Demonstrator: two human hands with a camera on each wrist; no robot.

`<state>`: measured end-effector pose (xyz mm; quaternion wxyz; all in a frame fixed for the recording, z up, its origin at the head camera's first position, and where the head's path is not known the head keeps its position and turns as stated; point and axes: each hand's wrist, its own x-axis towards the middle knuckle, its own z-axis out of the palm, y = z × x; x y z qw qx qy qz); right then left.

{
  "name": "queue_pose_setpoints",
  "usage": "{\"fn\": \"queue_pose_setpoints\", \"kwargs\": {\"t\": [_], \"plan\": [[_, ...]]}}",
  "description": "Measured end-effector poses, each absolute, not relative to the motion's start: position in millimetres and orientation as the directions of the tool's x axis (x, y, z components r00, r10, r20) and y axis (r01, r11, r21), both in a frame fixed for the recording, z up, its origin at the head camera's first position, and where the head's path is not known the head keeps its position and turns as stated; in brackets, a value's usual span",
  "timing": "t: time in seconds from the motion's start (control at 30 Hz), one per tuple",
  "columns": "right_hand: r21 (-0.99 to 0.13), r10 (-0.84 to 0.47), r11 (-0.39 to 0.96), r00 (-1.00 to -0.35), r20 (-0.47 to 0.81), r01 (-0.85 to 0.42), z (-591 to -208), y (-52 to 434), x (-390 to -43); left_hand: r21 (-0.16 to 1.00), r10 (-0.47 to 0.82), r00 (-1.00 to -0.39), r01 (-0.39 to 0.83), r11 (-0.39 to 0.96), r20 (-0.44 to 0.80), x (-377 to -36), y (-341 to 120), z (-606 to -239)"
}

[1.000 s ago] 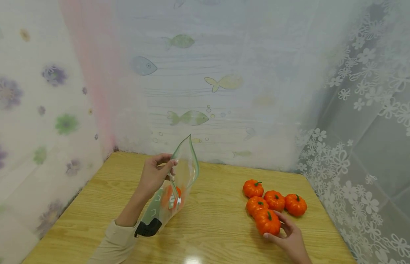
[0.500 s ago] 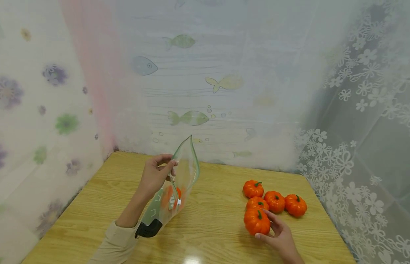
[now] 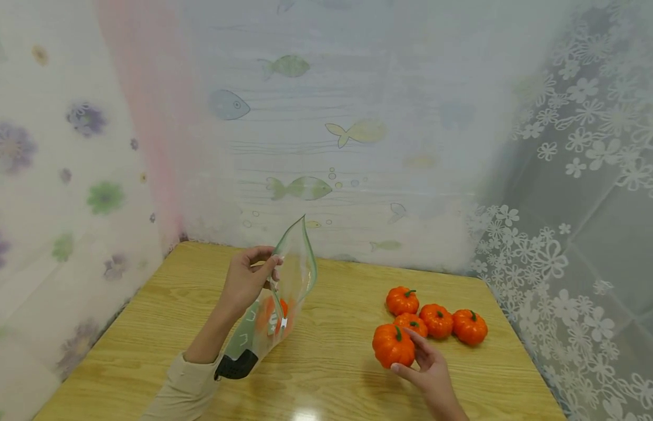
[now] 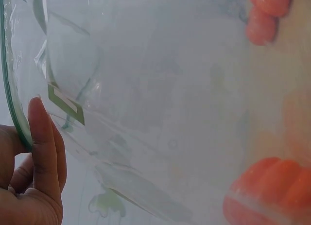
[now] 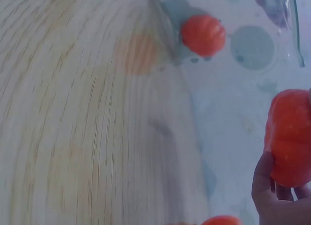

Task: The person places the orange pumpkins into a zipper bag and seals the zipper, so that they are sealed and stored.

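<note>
My left hand (image 3: 247, 279) pinches the green-edged rim of a clear zip bag (image 3: 284, 286) and holds it upright and open above the wooden table (image 3: 331, 368). One small orange pumpkin (image 3: 276, 310) shows inside the bag; the left wrist view shows the bag film (image 4: 146, 89) and that pumpkin (image 4: 272, 191) up close. My right hand (image 3: 423, 365) grips another orange pumpkin (image 3: 393, 345), lifted just left of the group of pumpkins (image 3: 436, 318). In the right wrist view the held pumpkin (image 5: 290, 137) sits at the right edge.
Three pumpkins stay clustered on the table's right part, near the lace curtain (image 3: 579, 245). Printed fish and flower curtains (image 3: 305, 128) close off the back and the left. Bare wood lies between the bag and the pumpkins.
My right hand has carried the pumpkin left and slightly up, away from the cluster toward the bag. The left hand and the bag have stayed still.
</note>
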<state>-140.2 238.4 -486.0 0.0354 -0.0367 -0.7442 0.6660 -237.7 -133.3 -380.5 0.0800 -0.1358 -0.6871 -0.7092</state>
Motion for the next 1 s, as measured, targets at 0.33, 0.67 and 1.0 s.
{"fn": "queue_pose_setpoints", "kwargs": {"t": [0.33,0.67,1.0], "plan": [[-0.996,0.068,0.08,-0.997,0.046,-0.04,-480.9,222.9,-149.4,0.95,0.075,-0.947,0.31,-0.046,0.312,-237.2,-132.0,-381.3],[-0.983,-0.049,0.044,-0.983,0.178,-0.18,-458.7,218.8,-169.8,0.953,0.073,-0.95,0.301,-0.031,0.303,-233.8,-131.2,-382.6],[-0.976,-0.131,0.005,-0.968,0.214,-0.217,-437.0,207.9,-181.8,0.955,0.064,-0.953,0.293,-0.033,0.295,-229.4,-128.3,-383.2]]}}
